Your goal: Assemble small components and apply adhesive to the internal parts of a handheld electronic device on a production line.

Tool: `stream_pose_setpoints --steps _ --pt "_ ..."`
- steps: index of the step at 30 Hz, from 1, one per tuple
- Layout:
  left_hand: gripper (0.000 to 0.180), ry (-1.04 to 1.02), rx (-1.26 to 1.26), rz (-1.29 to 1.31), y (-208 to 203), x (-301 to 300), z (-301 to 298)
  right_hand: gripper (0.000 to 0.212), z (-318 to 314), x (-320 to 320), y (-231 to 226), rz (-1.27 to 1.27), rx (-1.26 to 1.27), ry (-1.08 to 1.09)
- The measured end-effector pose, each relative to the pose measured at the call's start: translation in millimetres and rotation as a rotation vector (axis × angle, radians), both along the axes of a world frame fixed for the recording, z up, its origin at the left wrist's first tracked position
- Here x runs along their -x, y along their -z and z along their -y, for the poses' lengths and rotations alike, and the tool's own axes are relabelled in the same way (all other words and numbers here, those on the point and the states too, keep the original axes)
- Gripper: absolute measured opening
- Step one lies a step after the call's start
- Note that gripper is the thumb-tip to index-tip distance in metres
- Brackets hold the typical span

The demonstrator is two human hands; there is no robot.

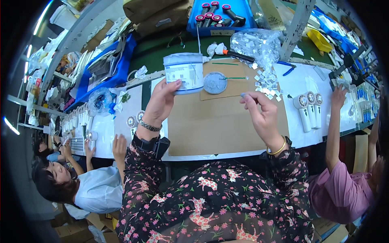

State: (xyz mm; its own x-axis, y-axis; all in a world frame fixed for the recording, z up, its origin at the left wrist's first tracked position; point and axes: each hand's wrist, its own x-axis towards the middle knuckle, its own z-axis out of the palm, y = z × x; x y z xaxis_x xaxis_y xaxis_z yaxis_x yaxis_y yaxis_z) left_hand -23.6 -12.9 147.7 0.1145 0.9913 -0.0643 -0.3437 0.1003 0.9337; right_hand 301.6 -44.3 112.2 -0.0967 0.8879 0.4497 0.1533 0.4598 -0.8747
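Observation:
My left hand [160, 101] is closed round a white tub [183, 73] with a blue band and a printed label, raised above the table. Just right of it, a round lid [214, 83] smeared with grey paste lies on a piece of cardboard [206, 96]. A thin green stick [236, 77] rests with one end over the lid, and a second green stick [225, 63] lies farther back. My right hand [262, 115] pinches a small blue-grey bit [243, 95], too small to name, above the brown cardboard sheet [227, 125].
Small white square pieces [266, 84] are scattered at right, near a clear bag [257, 44] and an orange-and-black tool [239, 55]. White handheld fans [304, 111] lie farther right. A blue bin [216, 30] stands at the back. Co-workers sit on both sides.

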Motion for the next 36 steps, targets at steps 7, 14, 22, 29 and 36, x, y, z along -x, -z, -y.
stream_pose_setpoints --steps 7,14,22,29,36 --pt "0.033 -0.020 -0.040 0.301 -59.5 -22.1 11.1 0.019 33.8 -18.9 -22.3 -0.027 -0.089 0.007" --pt "0.037 -0.183 -0.568 0.083 -172.6 -61.2 -16.3 0.017 69.1 -41.2 -50.2 -0.073 -0.090 0.079" --pt "0.072 -0.425 -0.980 -0.197 -314.5 -168.5 -155.1 0.017 95.0 -112.9 -52.5 -0.004 -0.131 0.171" --pt "0.091 -0.829 -0.804 -0.859 -345.6 -288.4 -261.3 0.018 81.9 -156.7 -28.5 -0.145 0.005 0.222" --pt "0.107 -0.911 -0.604 -1.308 -348.5 -311.1 -333.2 0.018 73.5 -190.1 -20.6 -0.121 0.052 0.282"
